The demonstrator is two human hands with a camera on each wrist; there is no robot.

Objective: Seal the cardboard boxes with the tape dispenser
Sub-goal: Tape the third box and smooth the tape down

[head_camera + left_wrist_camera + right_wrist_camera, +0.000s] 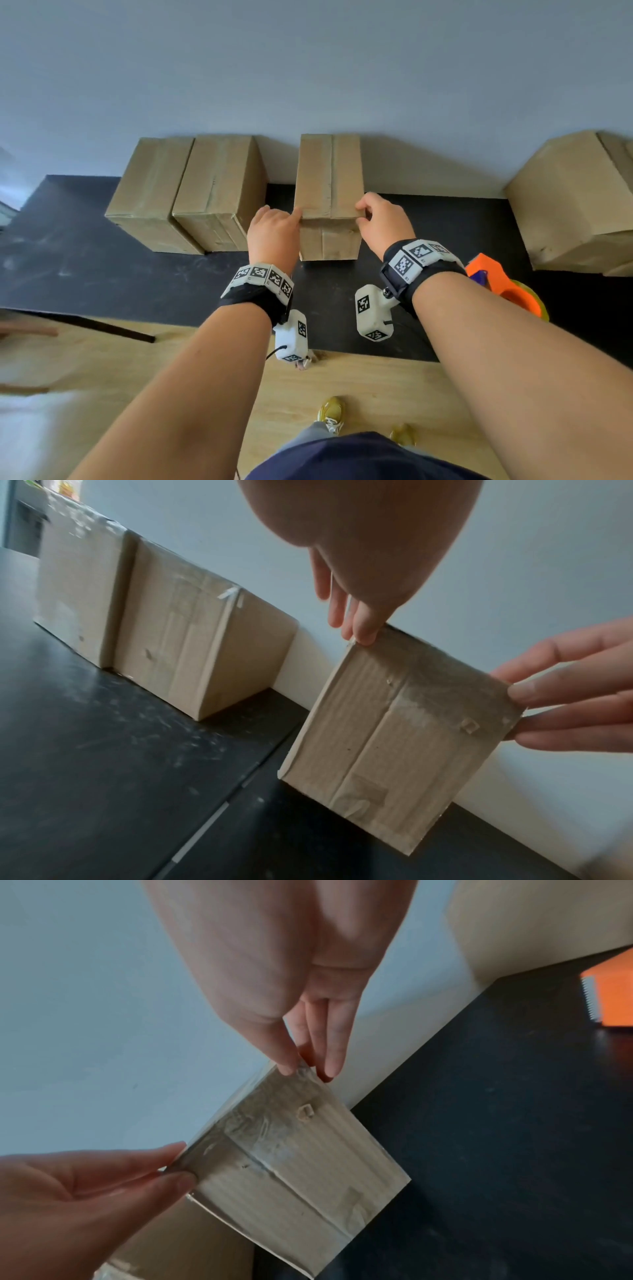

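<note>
Pair of sealed-looking cardboard boxes (186,192) stood touching each other at ten o'clock from the hands, backed against the wall (308,68), clear tape glinting along their seams in the left wrist view. Left hand (272,231) lay at nine o'clock of the middle box (329,178), fingertips (365,637) pinching its near top-left corner, fingers nearly straight. Middle box stood on the black mat (137,274), long axis running from six to twelve o'clock, far end close to or against the wall, taped centre seam following the same axis; near end face carried glossy tape folded down over it. Right hand (383,222) lay at three o'clock of the same box, thumb and fingertips (329,1066) pinching the near top-right corner. Both hands equally near, one at each near corner, box squarely between them and dead ahead at twelve o'clock. Tape dispenser (503,284), orange, with toothed blade visible in the right wrist view, rested on the mat at four o'clock from the right hand, partly hidden behind the right forearm, near that hand and well apart from the left; judged the right hand's reach for any next strip. Further box (575,205) stood at two o'clock, at the frame edge. No brand, label or legible writing found on any box or on the dispenser; only square black-and-white coded markers on the wristbands (260,274), not readable as text.
</note>
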